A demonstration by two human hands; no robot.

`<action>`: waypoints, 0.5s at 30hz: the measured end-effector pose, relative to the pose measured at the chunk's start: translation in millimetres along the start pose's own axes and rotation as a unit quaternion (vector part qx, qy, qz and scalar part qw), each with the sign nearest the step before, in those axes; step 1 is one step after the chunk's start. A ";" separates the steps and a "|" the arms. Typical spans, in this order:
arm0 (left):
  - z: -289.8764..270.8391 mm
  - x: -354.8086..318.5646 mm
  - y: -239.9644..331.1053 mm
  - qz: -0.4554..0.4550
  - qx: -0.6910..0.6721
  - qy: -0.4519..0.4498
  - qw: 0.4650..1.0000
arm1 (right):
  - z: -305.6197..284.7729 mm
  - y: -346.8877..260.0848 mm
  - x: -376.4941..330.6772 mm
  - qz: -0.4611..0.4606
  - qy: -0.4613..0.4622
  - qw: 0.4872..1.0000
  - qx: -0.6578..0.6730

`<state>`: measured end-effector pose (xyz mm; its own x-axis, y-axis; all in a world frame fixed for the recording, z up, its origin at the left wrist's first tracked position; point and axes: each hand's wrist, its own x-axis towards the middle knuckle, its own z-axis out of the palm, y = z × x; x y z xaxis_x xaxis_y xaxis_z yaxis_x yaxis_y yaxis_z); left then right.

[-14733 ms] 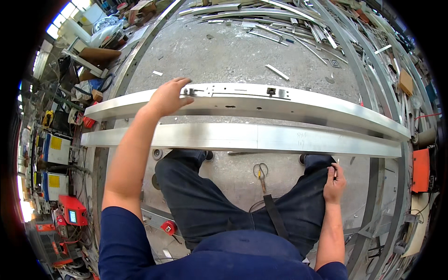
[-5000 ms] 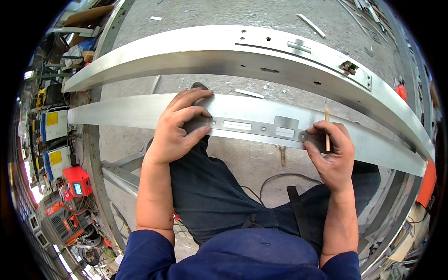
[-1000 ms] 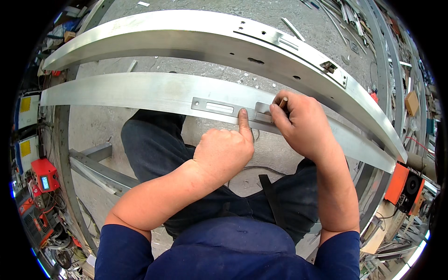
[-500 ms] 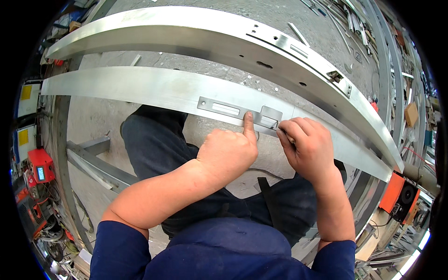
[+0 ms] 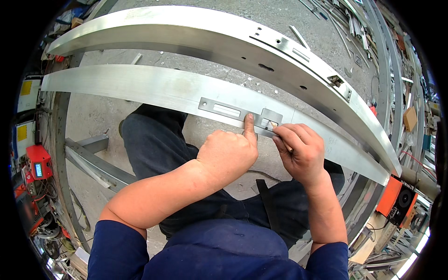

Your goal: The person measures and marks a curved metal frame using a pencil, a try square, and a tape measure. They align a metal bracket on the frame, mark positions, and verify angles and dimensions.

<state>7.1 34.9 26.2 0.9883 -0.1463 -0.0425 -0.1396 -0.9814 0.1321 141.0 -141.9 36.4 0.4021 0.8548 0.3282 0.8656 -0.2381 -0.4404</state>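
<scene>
A flat metal strike plate (image 5: pixel 211 104) with cut-out slots and a wider tab lies along the near silver metal bar (image 5: pixel 140 84). My left hand (image 5: pixel 228 148) presses the plate against the bar with its index finger stretched out. Its other fingers are curled, and the thumb is hidden. Pinched in the fingers of my right hand (image 5: pixel 302 149) is a slim pencil (image 5: pixel 274 124), its pale sharpened tip inside the square opening at the plate's right part. Most of the pencil is covered by the fingers.
Beyond the near bar runs a second metal bar (image 5: pixel 186 35) with holes and a lock fitting. Steel supports (image 5: pixel 60 121) carry the bar ends. A red device (image 5: pixel 39 162) stands at left, an orange-and-black one (image 5: pixel 399 198) at right. Metal offcuts (image 5: pixel 359 28) lie at the far right.
My right hand has shifted slightly left, and the pencil tip now shows inside the plate's square opening. My left index finger stays pressed on the plate.
</scene>
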 end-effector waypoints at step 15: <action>0.6 -1.3 0.3 -0.013 -0.004 0.008 1.000 | -0.8 -5.5 18.0 0.206 0.016 0.940 0.272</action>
<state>5.7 34.8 25.6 0.9925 -0.1183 -0.0300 -0.1131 -0.9838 0.1394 143.7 -125.6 45.4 0.6858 0.7255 0.0581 0.3581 -0.2669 -0.8947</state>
